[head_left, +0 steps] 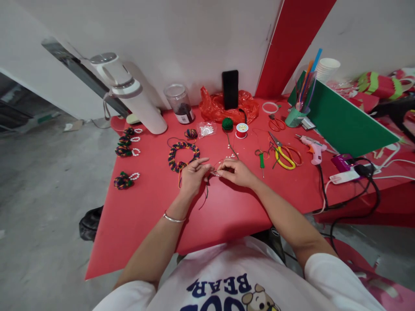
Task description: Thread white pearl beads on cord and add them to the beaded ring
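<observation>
Between my two hands a short string of white beads (214,173) is held just above the red table. My left hand (193,176) pinches its left end between thumb and forefinger, the other fingers loosely stretched. My right hand (238,172) closes on the right end, its fingertips partly hiding the beads. Dark thread ends (205,196) hang below my left hand. Just behind that hand lies a multicoloured braided yarn ring (175,156). Loose white beads (232,156) are scattered beyond my right hand, beside a strand running from a green yarn ball (227,124).
Several yarn pieces with bead loops (123,180) line the left edge. Behind stand a white thermos (145,110), a jar (180,106), a bead packet (206,129) and a red thread spool (241,131). Yellow-handled scissors (285,158), a glue gun (313,147) and cables lie right.
</observation>
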### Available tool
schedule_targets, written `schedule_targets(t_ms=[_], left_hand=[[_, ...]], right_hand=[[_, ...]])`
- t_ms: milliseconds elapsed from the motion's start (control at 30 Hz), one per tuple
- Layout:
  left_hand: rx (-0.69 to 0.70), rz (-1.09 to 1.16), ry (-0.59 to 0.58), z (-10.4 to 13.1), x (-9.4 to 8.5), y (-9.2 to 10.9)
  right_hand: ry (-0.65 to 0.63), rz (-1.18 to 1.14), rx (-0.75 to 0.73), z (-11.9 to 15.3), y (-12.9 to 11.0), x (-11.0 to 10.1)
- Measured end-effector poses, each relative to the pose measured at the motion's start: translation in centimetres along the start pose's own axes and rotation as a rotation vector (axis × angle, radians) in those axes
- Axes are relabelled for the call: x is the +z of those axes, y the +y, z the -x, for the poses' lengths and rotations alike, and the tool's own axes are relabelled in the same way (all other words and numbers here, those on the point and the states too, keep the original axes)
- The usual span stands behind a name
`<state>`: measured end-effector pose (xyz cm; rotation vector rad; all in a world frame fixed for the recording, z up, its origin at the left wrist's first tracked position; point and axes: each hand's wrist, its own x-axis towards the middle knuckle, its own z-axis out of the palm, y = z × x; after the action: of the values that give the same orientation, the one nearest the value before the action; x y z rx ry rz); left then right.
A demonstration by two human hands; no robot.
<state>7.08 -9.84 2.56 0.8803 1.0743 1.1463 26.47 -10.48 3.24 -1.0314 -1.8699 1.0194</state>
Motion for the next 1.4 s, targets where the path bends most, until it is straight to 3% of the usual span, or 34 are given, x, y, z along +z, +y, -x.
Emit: schedule_targets(t_ms=[167,467,867,1133,1267,1400], left_hand=[[-0.080,0.128,-0.108,-0.1,-0.2,0.0],[-0.093,0.221,-0.234,0.3,-0.1,0.2],[-0.124,0.170,-0.228,0.3,0.3,-0.3],[-0.062,-0.050,-0.210,0.7,0.5,0.1],[0.016,-0.167,-0.251,1.0,0.7,0.3],[0.042,-0.103,-0.204,1.0,0.6,-0.2]], right_hand=[[0.035,-0.056,0.037,0.0,0.1,0.3],[0.008,-0.137,0.092,-0.1,1.0,1.2],[-0.074,-0.286,0.125,0.1,0.1,1.3],[0.062,0.030,0.030,-0.1,-0.6,0.0],[0.066,0.045,0.019,-0.2,-0.3,-0.2],[0.093,-0.018,0.037,-0.2,0.1,-0.1]])
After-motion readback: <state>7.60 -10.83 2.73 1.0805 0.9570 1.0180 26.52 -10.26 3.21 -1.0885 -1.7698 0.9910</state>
